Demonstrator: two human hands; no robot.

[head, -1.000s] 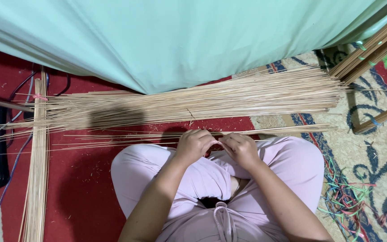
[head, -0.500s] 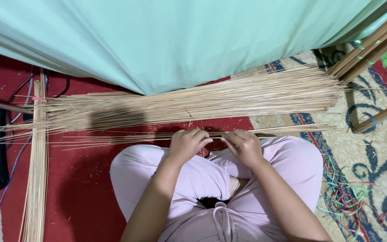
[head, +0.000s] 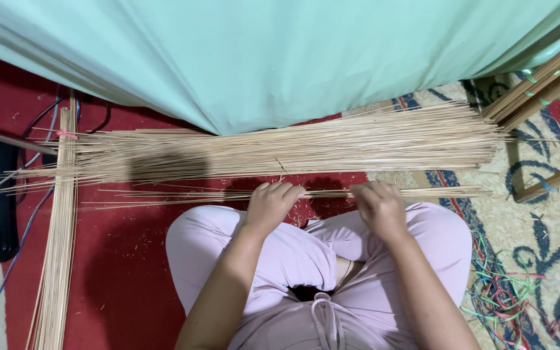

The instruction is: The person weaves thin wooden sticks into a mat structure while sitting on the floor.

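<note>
A: What's in the hands rn?

B: A thin row of pale sticks (head: 332, 193), lying left-right across the middle of the frame, just above the knees. Left hand (head: 271, 206) is curled over it, fingers closed down on the sticks. Right hand (head: 380, 206) does the same a bit further right. Both look like they're gripping, but the fingertips are hidden under the knuckles, so can't tell how many sticks each one pinches.

A: How to do this bit well, imo?

B: Keep the hands apart like that so the long sticks don't sag or bow btw them. Hold level, light grip; they look thin and prob snap if bent hard. I'd square the ends before shifting anything, since the left tips fan out toward mid-left.

A: What's around it?

B: Just above, nearly touching, the big sheaf of sticks (head: 280, 152) spans most of the frame's width. Easy to snag loose ones from it, so I'd lift the small row clear, not drag it. Another tied bundle (head: 59, 246) runs top-to-bottom down the left side, crossing under the sheaf's left end.

A: And further out?

B: Red mat (head: 118, 272) under everything at lower left, patterned carpet (head: 539, 233) at right w/ coloured string scraps (head: 507, 301) at lower right. Mint cloth (head: 280, 58) fills the top. Wooden frame slats (head: 546, 84) at upper right. Person sits cross-legged in pink trousers (head: 306, 259), bottom centre.
</note>
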